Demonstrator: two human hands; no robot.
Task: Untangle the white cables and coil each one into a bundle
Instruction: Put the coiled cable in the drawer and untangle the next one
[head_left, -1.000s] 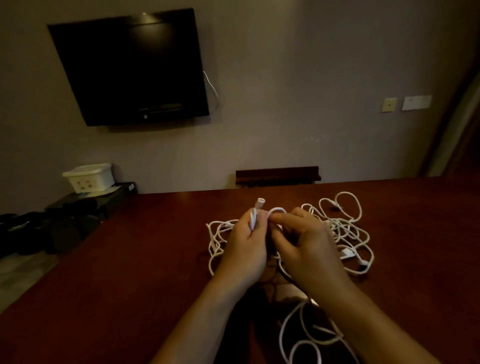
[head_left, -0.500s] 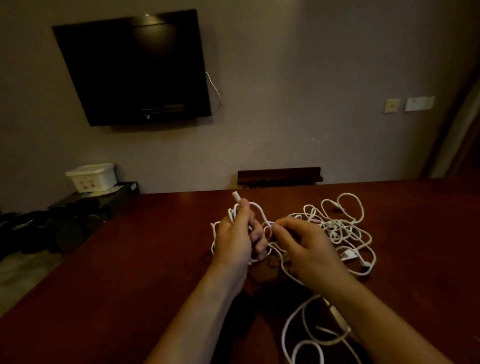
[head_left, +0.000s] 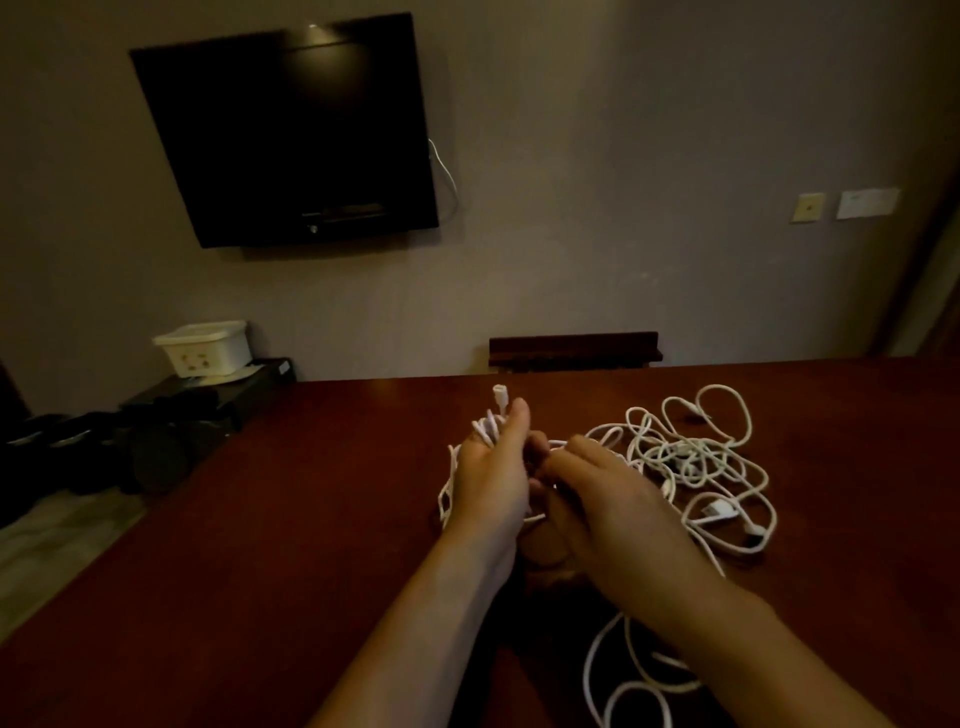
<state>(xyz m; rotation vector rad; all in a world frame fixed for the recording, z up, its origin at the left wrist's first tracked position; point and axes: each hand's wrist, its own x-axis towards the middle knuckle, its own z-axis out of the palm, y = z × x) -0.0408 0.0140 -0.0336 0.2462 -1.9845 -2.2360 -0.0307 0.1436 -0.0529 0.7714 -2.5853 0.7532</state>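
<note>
— What fills the view?

— A dark red-brown table (head_left: 260, 545) runs across the lower half, with a grey wall behind it. A black television (head_left: 291, 135) hangs on that wall, a thin white wire trailing from its right edge. Further right on the wall sit a small switch plate (head_left: 807, 208) and a pale card (head_left: 866, 202).

— And past the table's far edge?

— A dark wooden chair back (head_left: 574, 349) shows just above the edge. To the left, a low black stand carries a white plastic tub (head_left: 203, 347), with dark bags (head_left: 104, 452) on the floor beside it.

— Where are the white cables?

— On the table. A loose tangle of white cables (head_left: 696, 457) lies right of the hands, with a flat white plug (head_left: 719, 511) at its near side. More loops (head_left: 634, 686) lie under the right forearm, near the bottom edge.

— What are the hands doing?

— The left hand (head_left: 493, 483) is closed around several gathered loops, thumb pressed on top; a connector tip (head_left: 500, 392) sticks up above the thumb. The right hand (head_left: 613, 499) touches it, fingers curled toward the strands between them. It seems to pinch a strand there, but the fingertips are hidden and blurred, so I cannot tell for sure.
</note>
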